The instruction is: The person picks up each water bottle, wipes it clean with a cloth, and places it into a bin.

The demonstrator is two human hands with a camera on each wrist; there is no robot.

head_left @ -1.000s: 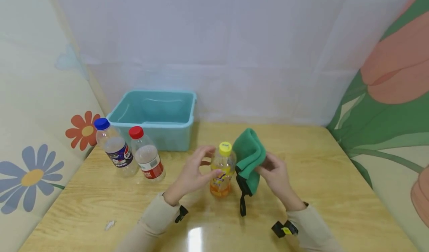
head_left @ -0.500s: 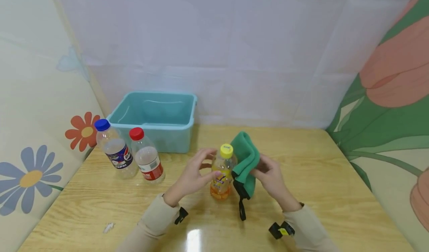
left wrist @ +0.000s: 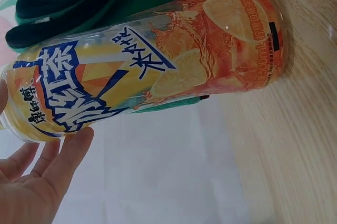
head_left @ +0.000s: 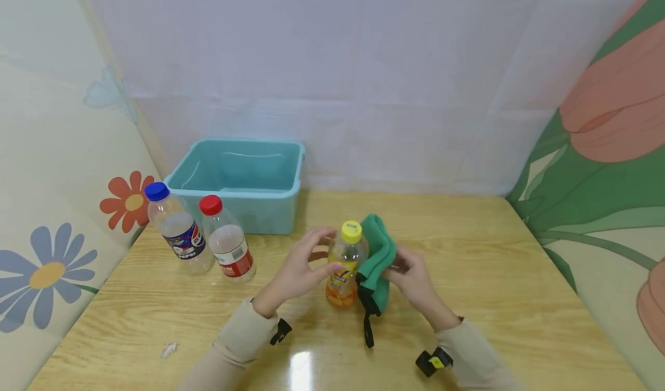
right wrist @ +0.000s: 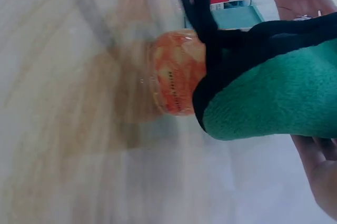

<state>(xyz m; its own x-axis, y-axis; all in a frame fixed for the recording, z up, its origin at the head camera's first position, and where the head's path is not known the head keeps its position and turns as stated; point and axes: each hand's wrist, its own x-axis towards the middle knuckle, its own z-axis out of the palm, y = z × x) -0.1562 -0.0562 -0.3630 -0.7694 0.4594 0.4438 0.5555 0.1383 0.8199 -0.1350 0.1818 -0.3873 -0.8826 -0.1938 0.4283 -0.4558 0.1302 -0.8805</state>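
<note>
Yellow-capped bottle (head_left: 350, 271), one, orange-printed at the foot, standing about upright on the table (head_left: 483, 275), midway between its left and right edges. My left hand (head_left: 297, 271): thumb and fingers curved round that bottle from its left side, below the cap. Green cloth (head_left: 379, 257), one, folded, black-trimmed, just beside the bottle's right side; whether the two touch I cannot tell. Its black loop (head_left: 369, 332) hangs toward the near edge. My right hand (head_left: 417, 281): thumb and fingers pinching the cloth from its right side. Turquoise tub (head_left: 262, 213), one, toward the far-left corner. Blue-capped bottle (head_left: 184, 242), upright in front of the tub, nearest the left edge, PEPSI on the label. Red-capped bottle (head_left: 232, 253), upright, just to its right, label red and white. White scrap (head_left: 169, 350), one, lying flat toward the near-left corner. White sheet (head_left: 415, 90), one, upright beyond the far edge.
</note>
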